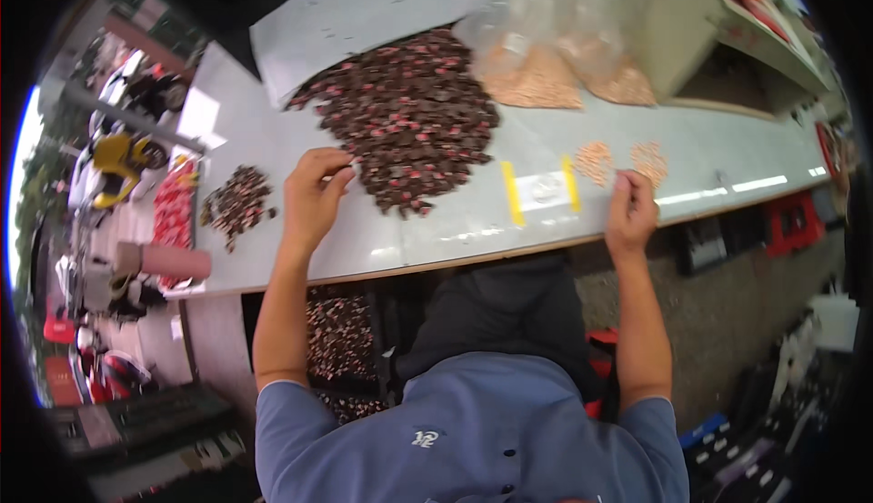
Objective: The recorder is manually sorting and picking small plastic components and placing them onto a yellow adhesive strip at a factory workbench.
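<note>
My left hand [314, 196] is at the left edge of a large heap of small dark parts with pink bits [414, 125]. Its thumb and fingers are pinched together; anything between the tips is too small to make out. Over on the right, my right hand [631, 216] is also closed in a pinch, just in front of two little spreads of copper-coloured pieces, the left spread [593, 162] and the right spread [649, 159]. What its fingertips hold cannot be made out. A smaller pile of dark parts [238, 205] lies left of my left hand.
Clear plastic bags of copper-coloured pieces, one left [532, 80] and one right [624, 83], stand at the back of the white table [455, 230]. Yellow tape [513, 196] borders a label. A bin of dark parts [341, 335] sits below. A pink cylinder [164, 260] is far left.
</note>
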A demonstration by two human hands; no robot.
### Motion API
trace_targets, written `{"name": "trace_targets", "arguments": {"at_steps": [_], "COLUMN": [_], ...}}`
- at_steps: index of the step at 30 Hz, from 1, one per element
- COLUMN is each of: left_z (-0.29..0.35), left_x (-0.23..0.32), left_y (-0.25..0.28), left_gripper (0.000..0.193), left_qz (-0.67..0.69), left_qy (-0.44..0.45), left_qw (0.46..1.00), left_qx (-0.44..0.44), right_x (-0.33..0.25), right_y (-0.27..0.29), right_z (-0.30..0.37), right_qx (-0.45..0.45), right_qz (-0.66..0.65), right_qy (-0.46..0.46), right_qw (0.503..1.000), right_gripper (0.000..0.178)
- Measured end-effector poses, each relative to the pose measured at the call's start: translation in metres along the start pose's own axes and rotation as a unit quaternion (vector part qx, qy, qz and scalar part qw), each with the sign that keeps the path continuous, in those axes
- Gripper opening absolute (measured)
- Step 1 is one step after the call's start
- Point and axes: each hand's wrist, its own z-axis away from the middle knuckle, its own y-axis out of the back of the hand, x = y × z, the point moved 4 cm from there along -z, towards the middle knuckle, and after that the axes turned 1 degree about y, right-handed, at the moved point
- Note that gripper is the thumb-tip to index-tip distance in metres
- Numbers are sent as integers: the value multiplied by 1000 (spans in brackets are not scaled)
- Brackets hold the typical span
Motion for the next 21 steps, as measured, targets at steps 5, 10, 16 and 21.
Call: {"name": "trace_targets", "arguments": {"at_steps": [5, 10, 16, 21], "left_z": [14, 11, 9, 15], "left_x": [50, 73, 62, 54], "left_y": [-85, -158, -181, -177], "left_gripper": [16, 19, 21, 21], "left_qz": [268, 227, 295, 321], "left_qy": [71, 89, 129, 148], "left_qw": [922, 845, 788, 772], "left_qx": [-270, -476, -525, -528], "right_x": [6, -9, -18, -17], "right_y": [6, 10, 0, -8], "right_z": [3, -5, -10, -11], "right_qx": [-1, -86, -160, -168], "right_qz": [-36, 74, 219, 264], "right_qy": [-51, -43, 33, 56], "right_qw": [998, 993, 962, 948], "right_gripper": [10, 7, 8, 7]}}
